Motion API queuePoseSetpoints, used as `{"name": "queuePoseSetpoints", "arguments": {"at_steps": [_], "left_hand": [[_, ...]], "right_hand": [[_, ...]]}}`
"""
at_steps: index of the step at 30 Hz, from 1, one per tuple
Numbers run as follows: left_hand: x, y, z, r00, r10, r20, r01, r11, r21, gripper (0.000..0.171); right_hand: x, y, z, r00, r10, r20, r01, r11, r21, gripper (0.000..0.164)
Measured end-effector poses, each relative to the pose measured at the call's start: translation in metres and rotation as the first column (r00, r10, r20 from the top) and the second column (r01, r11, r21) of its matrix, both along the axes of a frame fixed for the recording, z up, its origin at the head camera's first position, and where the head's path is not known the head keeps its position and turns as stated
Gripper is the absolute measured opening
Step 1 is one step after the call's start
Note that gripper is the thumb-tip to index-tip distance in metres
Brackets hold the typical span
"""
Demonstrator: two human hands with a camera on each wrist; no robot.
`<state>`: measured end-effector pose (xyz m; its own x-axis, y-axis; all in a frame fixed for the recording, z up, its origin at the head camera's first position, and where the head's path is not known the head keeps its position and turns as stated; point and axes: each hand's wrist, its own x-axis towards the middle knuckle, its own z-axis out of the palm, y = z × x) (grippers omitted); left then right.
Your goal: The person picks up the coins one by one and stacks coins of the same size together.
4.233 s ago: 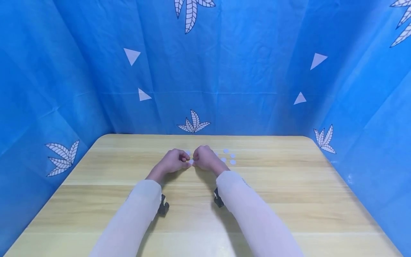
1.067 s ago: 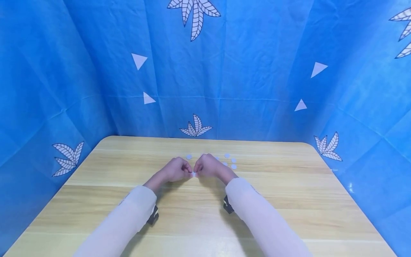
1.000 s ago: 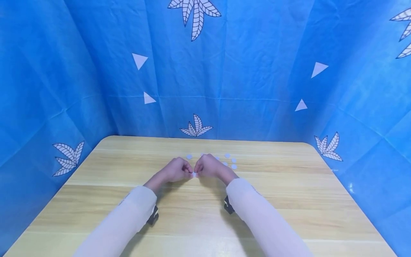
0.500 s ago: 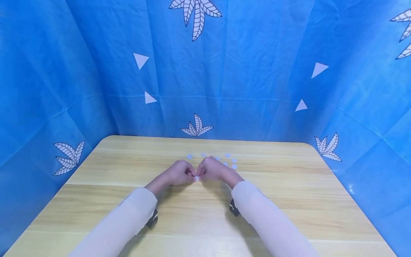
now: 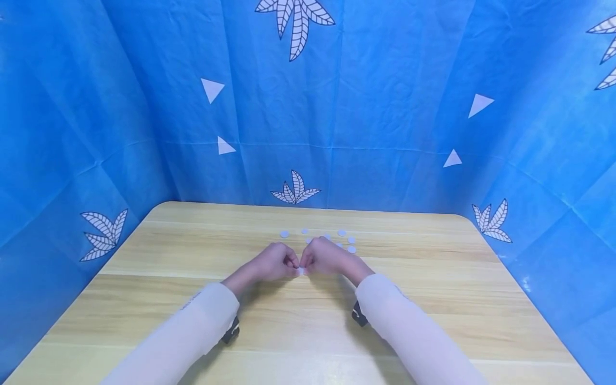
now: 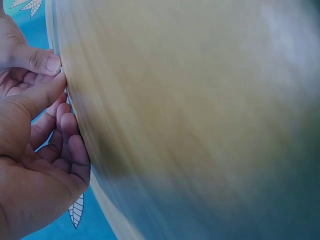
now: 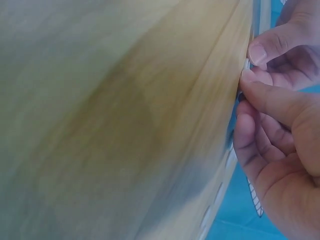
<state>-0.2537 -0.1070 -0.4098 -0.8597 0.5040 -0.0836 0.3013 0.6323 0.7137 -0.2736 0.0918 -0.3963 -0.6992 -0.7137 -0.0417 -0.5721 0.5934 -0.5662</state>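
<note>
Over the desk (image 5: 168, 251), my left fingers (image 6: 50, 92) and right fingers (image 7: 265, 97), apparently pinching one disc (image 5: 301, 271), drew nearer me, parting it from other discs (image 5: 341, 233) at one o'clock

A small white piece (image 5: 301, 271) is pinched between left hand (image 5: 276, 262) and right hand (image 5: 326, 255).

Person's left sleeve (image 5: 175, 337) and right sleeve (image 5: 416, 326): long, off-white. Small dark lettering (image 5: 190, 300) near left cuff (image 5: 227, 300), too small to read. Boxy black wrist device (image 5: 231, 330) with pale marking; second black device (image 5: 359, 314) on right. Left hand (image 5: 276, 261), right hand (image 5: 324, 255) bare.
</note>
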Motion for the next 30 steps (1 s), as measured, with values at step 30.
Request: {"name": "queuePoseSetpoints", "arguments": {"at_steps": [30], "left_hand": [[0.007,0.031,-0.005,0.997,-0.070,-0.038,0.069,0.997,-0.031,0.008]], "right_hand": [[0.011,0.036,0.001,0.999,0.042,0.008,-0.042,0.999,0.009,0.008]]}}
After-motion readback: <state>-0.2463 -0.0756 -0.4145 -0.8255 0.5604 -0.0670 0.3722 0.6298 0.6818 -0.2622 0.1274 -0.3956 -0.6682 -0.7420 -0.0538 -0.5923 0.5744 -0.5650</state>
